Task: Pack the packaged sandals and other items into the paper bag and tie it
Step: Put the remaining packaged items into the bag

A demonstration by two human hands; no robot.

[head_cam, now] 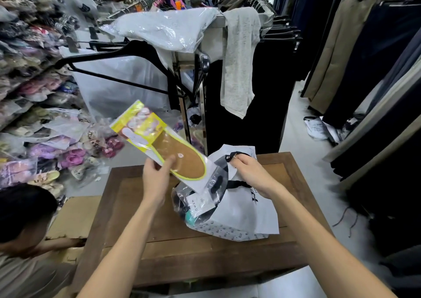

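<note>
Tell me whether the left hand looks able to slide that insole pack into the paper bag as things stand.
Probably yes. The left hand grips the insole pack just above the paper bag, and the right hand holds its handle up. The packaged sandals crowd the mouth, though.

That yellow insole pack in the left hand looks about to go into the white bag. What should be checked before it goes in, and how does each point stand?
1. Insole pack held firmly by left hand: ok.
2. Paper bag mouth held up by right hand at its black handle: ok.
3. Packaged sandals fully inside: not ok, they poke out of the mouth.
4. Room left inside: cannot tell.
5. Bag resting on wooden table: ok.
</note>
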